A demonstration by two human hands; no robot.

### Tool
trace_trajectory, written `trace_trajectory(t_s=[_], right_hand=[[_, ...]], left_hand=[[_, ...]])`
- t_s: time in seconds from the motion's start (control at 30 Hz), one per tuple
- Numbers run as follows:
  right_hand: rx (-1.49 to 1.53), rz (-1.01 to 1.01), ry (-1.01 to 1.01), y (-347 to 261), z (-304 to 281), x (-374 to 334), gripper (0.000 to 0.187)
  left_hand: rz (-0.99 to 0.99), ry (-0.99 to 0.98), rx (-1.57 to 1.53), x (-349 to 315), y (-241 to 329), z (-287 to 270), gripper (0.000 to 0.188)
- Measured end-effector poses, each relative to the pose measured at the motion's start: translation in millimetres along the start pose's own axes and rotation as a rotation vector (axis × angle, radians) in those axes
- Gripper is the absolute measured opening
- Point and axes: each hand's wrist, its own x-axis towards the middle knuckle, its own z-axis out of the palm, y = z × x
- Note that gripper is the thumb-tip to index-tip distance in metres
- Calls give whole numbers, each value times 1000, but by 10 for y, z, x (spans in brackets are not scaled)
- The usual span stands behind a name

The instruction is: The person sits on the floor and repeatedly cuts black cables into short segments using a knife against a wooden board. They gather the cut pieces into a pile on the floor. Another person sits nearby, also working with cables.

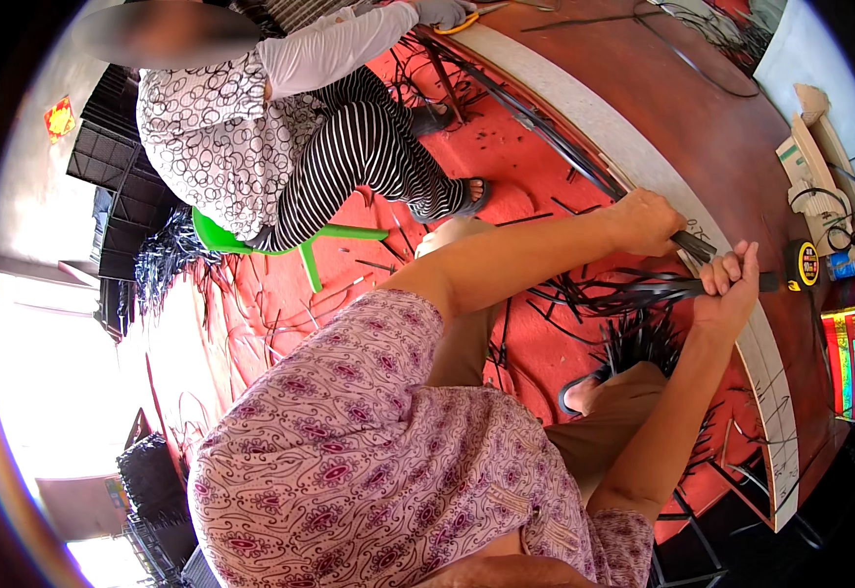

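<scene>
My left hand (648,220) is closed around a bundle of long black strips, and their dark flat end (692,245) sticks out past my fingers over the table's edge. Close beside it, my right hand (728,286) grips a second bundle of black strips (633,290). The loose ends of that bundle fan out to the left above the red floor, and a short stub shows on the far side of my fist. Both hands are at the pale edge strip (765,392) of the reddish-brown table (687,108).
A yellow and black tape measure (802,266) and an opened cardboard box (814,162) lie on the table. At the far left a co-worker (241,137) sits on a green stool (310,260), a gloved hand near yellow-handled scissors (466,20). Black strips litter the red floor (349,274).
</scene>
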Motion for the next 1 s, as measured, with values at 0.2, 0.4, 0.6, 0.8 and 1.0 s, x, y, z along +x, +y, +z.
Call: trace_trajectory(t_s=[0.2, 0.4, 0.6, 0.8, 1.0], right_hand=[[20, 11, -5, 0, -48, 37, 23], [-134, 52, 28, 47, 73, 11, 23], [-370, 34, -90, 329, 148, 19, 49], [-351, -34, -101, 510, 295, 11, 46], [-327, -99, 28, 611, 403, -11, 18]], left_hand=[[-92, 105, -72, 52, 2, -92, 29], [-280, 94, -303, 153, -61, -203, 34], [-335, 79, -385, 168, -9, -436, 41], [-109, 125, -227, 66, -51, -237, 41], [18, 25, -192, 27, -76, -387, 49]])
